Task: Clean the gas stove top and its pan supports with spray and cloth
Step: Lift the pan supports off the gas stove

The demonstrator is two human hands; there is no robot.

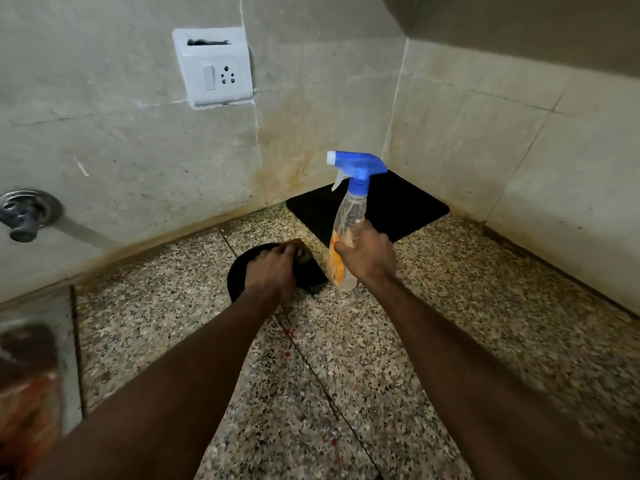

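My right hand [367, 258] grips a clear spray bottle [348, 216] with a blue trigger head and an orange label, held upright above the speckled counter [346, 358]. My left hand [270, 271] rests with curled fingers on a round black pan support [311, 275] lying on the counter, and pinches a brownish cloth [299, 245] against it. A flat black square slab [398, 209] lies in the back corner, just behind the bottle. The part of the pan support under my hand is hidden.
Tiled walls with brown stains meet in the corner. A white switch and socket plate [214, 67] is on the left wall, and a metal tap [24, 216] is lower left. A steel sink edge [38, 358] with something reddish inside is at the far left.
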